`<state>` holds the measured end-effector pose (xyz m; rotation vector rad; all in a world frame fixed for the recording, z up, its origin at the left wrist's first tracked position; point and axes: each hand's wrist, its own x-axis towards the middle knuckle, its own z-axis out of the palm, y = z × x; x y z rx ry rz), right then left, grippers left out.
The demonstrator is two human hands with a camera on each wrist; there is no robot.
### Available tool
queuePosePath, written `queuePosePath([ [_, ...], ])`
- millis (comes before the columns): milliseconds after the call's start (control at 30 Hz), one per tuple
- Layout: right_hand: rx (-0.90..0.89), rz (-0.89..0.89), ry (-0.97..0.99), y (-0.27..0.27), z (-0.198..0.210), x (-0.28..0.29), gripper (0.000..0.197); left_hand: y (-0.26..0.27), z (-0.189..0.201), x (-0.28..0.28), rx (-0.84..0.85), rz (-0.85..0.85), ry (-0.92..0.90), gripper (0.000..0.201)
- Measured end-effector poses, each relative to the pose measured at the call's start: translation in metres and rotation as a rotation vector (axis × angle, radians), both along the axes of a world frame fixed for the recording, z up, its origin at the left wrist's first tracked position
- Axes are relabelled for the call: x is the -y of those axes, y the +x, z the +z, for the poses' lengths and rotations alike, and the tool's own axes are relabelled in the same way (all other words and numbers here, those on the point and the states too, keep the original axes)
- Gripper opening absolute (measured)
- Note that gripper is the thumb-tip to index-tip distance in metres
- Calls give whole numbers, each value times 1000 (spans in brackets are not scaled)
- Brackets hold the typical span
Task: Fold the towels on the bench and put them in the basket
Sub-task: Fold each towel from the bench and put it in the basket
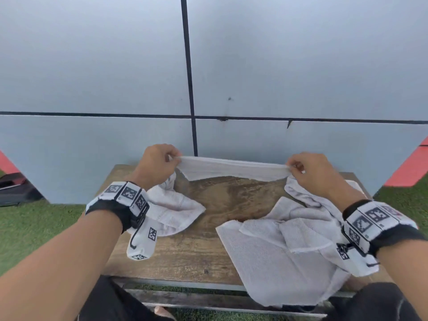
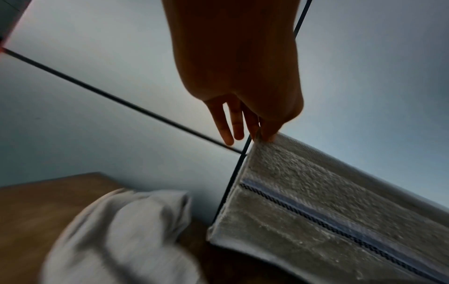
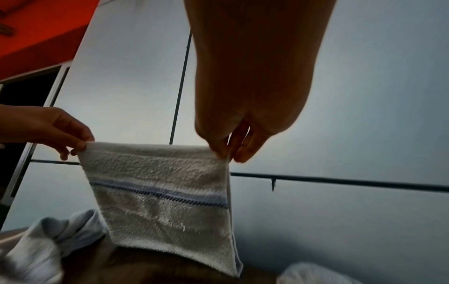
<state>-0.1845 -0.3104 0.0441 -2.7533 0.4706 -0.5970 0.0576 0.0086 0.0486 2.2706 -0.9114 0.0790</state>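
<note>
Towel [image 1: 231, 169] hangs stretched between both hands, left hand [image 1: 157, 164] and right hand [image 1: 312, 172] each pinching a top corner above the wooden tabletop [image 1: 185, 246]. Wrist views alone reveal its blue stripe [image 3: 157, 192]. Crumpled towels [image 1: 278, 246] lie below; grey wall [image 1: 92, 66] behind.

Three white towels [image 1: 234, 169] (one held up, two crumpled); one wooden bench [image 1: 185, 246]; two hands [image 1: 157, 163].
</note>
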Motion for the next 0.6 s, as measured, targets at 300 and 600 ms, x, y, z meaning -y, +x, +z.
queuePosePath([
  [300, -295, 67, 278, -21, -42, -8, 23, -24, -45, -24, -263, -67, 191, 38],
  [600, -127, 20, 542, -25, -42, -10, 42, -27, -37, -18, -422, -60, 45, 27],
])
